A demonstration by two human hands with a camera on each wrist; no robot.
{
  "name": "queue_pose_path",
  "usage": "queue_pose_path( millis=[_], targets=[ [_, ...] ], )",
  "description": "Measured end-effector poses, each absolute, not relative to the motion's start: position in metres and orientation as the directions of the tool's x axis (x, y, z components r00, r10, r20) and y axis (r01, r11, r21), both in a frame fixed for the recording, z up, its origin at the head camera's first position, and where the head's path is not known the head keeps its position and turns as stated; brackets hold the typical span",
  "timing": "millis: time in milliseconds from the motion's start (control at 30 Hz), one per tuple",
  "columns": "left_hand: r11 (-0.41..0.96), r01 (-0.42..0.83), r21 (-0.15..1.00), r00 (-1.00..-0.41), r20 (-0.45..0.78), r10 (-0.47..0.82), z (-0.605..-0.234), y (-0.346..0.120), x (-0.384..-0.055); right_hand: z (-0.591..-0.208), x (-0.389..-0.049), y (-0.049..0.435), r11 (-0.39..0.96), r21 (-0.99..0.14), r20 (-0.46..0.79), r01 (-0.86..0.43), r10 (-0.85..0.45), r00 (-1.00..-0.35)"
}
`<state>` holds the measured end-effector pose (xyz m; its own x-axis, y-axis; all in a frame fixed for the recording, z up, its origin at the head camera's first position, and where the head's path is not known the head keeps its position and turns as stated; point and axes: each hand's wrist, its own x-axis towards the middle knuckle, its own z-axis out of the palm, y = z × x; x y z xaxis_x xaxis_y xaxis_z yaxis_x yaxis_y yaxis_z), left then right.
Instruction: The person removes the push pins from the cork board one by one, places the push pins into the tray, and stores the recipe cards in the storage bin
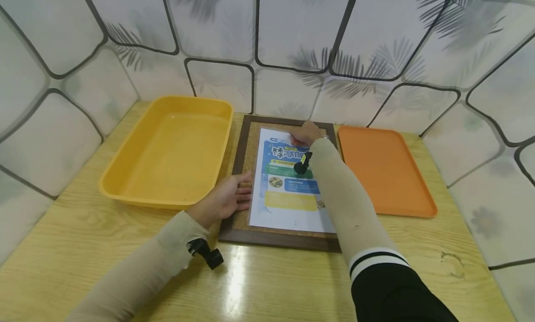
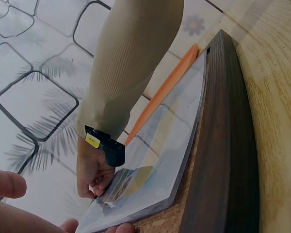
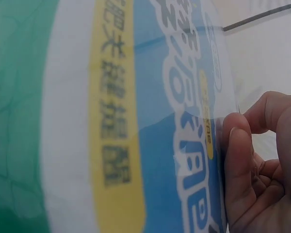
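A laminated poster [image 1: 288,187] with blue, green and yellow print lies over a cork board [image 1: 251,141] in a dark wooden frame [image 1: 284,240]. My right hand [image 1: 307,134] is at the poster's top edge. In the right wrist view, thumb and index finger [image 3: 240,155] come together at that edge and pinch it. My left hand [image 1: 223,199] rests along the poster's left side, fingers extended over the frame and cork. From the left wrist, the clear sheet curves slightly above the cork, and the left fingertips [image 2: 121,228] meet its near edge.
A deep yellow tray [image 1: 167,154] stands left of the board, close behind my left hand. To the right, partly behind my right sleeve, lies a flat orange tray [image 1: 384,173]. The wooden table [image 1: 267,289] backs onto a patterned wall [image 1: 288,94].
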<state>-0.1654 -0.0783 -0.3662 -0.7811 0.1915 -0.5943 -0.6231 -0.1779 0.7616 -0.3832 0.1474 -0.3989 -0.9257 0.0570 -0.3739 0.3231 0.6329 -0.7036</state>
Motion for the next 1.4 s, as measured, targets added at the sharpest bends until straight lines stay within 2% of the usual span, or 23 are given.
queue_pose_path(
  millis=[367,567,633,867,1000,1400],
  targets=[
    [-0.171,-0.624,0.763,-0.780,-0.595,0.191,-0.366,-0.077,-0.166,-0.398,-0.381,0.152,0.556,-0.749,-0.395,0.360,0.062,-0.917],
    [-0.166,-0.628,0.760,-0.777,-0.604,0.176,-0.366,-0.078,-0.167,-0.400,-0.382,0.151,0.698,-0.670,-0.327,0.252,0.026,-0.945],
    [-0.165,-0.628,0.761,-0.778,-0.603,0.177,-0.366,-0.078,-0.167,-0.399,-0.382,0.151,0.707,-0.665,-0.330,0.241,0.011,-0.944],
    [-0.166,-0.623,0.764,-0.781,-0.597,0.181,-0.367,-0.078,-0.166,-0.394,-0.380,0.154,0.485,-0.799,-0.428,0.356,-0.043,-0.903],
    [-0.164,-0.621,0.766,-0.783,-0.595,0.184,-0.367,-0.078,-0.166,-0.395,-0.383,0.156,0.368,-0.835,-0.460,0.409,-0.059,-0.886],
    [-0.158,-0.620,0.769,-0.783,-0.592,0.192,-0.367,-0.078,-0.166,-0.387,-0.380,0.156,0.318,-0.824,-0.510,0.468,-0.060,-0.858]
  ],
)
